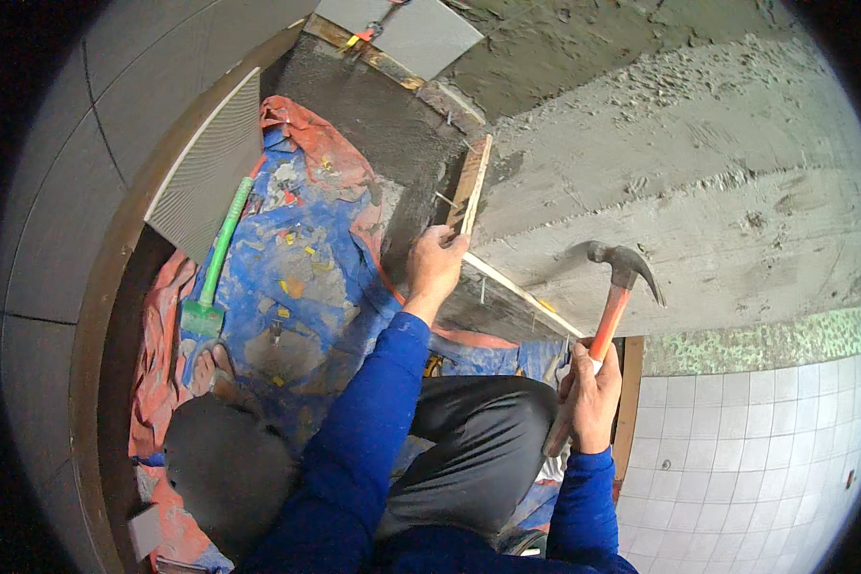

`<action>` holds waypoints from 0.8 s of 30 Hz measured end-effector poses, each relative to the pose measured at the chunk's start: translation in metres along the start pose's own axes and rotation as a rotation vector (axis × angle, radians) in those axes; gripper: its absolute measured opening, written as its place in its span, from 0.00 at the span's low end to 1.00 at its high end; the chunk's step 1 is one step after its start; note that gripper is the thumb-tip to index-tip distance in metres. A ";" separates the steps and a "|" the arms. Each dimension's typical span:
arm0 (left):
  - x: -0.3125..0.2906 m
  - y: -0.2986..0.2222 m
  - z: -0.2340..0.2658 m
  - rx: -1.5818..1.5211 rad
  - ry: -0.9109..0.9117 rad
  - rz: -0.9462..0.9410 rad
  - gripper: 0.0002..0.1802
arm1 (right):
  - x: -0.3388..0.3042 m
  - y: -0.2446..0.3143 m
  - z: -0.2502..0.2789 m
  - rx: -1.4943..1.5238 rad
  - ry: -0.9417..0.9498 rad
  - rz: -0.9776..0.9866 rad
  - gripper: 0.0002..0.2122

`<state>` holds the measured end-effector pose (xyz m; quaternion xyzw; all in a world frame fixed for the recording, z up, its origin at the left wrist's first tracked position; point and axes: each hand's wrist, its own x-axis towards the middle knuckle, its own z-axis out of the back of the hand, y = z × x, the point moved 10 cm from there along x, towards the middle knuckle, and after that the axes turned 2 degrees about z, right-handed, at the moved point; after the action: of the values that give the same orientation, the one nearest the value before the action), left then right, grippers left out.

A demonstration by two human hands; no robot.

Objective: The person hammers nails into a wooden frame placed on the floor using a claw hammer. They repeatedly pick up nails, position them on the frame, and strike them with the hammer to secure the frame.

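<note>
My right hand (593,394) is wrapped round the grip of a claw hammer (610,323), which has an orange handle and a dark steel head. The hammer is raised above the near end of the grey mortar surface, with its claw toward the right. My left hand (434,266) is closed on a short wooden strip (476,184) at the mortar's left edge. A longer thin batten (521,292) runs along that edge from my left hand toward the right hand. Nails (482,290) stick out beside the wood.
A blue tarp (292,277) with orange sheeting covers the floor on the left. On it lies a green mallet (222,253) by a leaning tile with a ridged back (210,167). White wall tiles (737,440) are at the lower right. A grey tile (416,38) lies far off.
</note>
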<state>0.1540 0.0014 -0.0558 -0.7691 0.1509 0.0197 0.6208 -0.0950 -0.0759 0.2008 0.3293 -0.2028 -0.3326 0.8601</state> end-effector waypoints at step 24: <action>-0.006 0.002 0.001 -0.126 -0.034 -0.065 0.26 | 0.004 0.003 0.002 -0.123 -0.034 0.069 0.12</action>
<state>0.1482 0.0034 -0.0568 -0.8107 0.1138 0.0219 0.5739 -0.0915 -0.0778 0.2047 0.2627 -0.2077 -0.3202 0.8862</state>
